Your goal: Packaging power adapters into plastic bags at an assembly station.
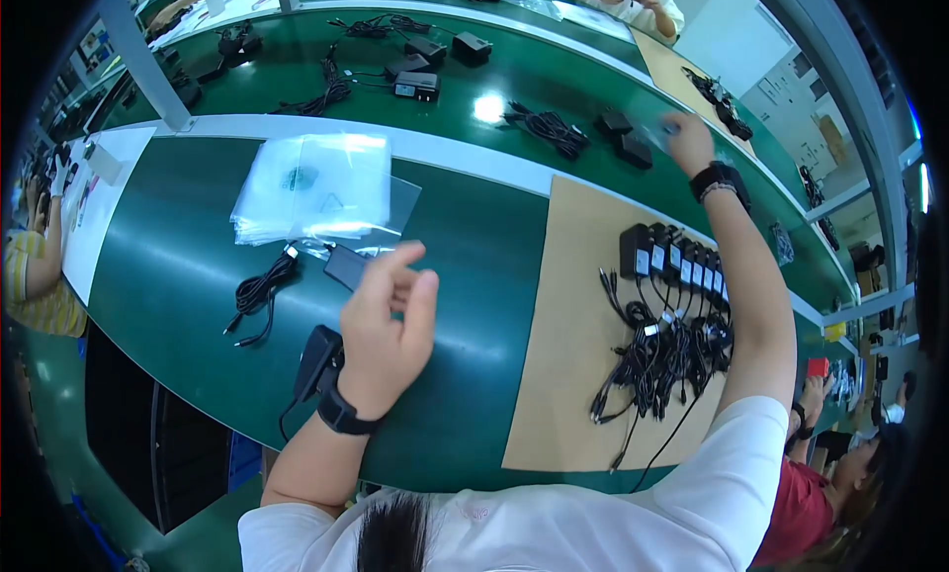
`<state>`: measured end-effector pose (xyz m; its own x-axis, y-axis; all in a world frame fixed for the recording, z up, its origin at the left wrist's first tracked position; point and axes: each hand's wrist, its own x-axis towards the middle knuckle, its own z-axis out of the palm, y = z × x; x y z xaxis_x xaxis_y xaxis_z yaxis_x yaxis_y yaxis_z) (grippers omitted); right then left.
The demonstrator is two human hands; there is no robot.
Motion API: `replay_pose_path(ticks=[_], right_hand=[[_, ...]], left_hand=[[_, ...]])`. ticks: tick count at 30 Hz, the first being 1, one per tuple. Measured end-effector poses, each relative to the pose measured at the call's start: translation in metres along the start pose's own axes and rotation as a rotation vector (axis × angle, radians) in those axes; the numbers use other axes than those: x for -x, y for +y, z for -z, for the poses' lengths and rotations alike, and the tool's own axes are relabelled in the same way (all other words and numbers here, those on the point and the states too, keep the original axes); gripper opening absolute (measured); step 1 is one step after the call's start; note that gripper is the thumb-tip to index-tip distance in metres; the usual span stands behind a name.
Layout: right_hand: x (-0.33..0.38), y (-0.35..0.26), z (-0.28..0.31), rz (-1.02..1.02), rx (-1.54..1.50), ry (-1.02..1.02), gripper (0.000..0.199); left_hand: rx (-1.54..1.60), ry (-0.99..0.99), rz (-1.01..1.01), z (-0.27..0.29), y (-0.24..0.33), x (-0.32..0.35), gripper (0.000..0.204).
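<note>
My left hand (pixel 388 330) is raised over the green worktop, fingers partly bent and apart, holding nothing visible. Just beyond its fingers lies a black power adapter (pixel 346 266), partly hidden by the hand. A coiled black cable (pixel 262 293) lies to the left, and another black adapter (pixel 316 362) is beside my left wrist. Behind them is a stack of clear plastic bags (pixel 314 188). My right hand (pixel 690 143) reaches across to the far green surface with curled fingers. A blurred, see-through piece is at its fingertips, close to two black adapters (pixel 629 149).
A row of black adapters (pixel 672 254) with bundled cables (pixel 662 359) lies on a brown board (pixel 559 374) at right. Across a pale ledge are more adapters (pixel 415 85) and coiled cables (pixel 549 129). A metal post (pixel 143 63) stands far left. Other people work around.
</note>
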<state>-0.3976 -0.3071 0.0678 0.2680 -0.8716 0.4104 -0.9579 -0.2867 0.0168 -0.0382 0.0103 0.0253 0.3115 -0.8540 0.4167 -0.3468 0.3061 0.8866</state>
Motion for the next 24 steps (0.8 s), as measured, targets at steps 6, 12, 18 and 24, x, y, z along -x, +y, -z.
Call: replay_pose_path(ticks=[6,12,18,24], right_hand=[[0.015,0.118,-0.071,-0.139,0.337,-0.554,0.043],[-0.019,0.005,-0.061,-0.119,0.184,-0.291,0.036],[-0.030,-0.109,-0.060,-0.453,-0.385,-0.721,0.060],[-0.039,-0.060,-0.151,-0.304,0.047,-0.478,0.036]], left_hand=[[-0.267,0.025,-0.243,0.003,-0.011,-0.009,0.011],[-0.339,0.016,-0.209,0.002,-0.020,-0.010,0.008],[-0.520,0.022,-0.311,0.006,-0.033,-0.011,0.009],[-0.544,0.121,-0.387,0.008,-0.034,-0.012,0.006]])
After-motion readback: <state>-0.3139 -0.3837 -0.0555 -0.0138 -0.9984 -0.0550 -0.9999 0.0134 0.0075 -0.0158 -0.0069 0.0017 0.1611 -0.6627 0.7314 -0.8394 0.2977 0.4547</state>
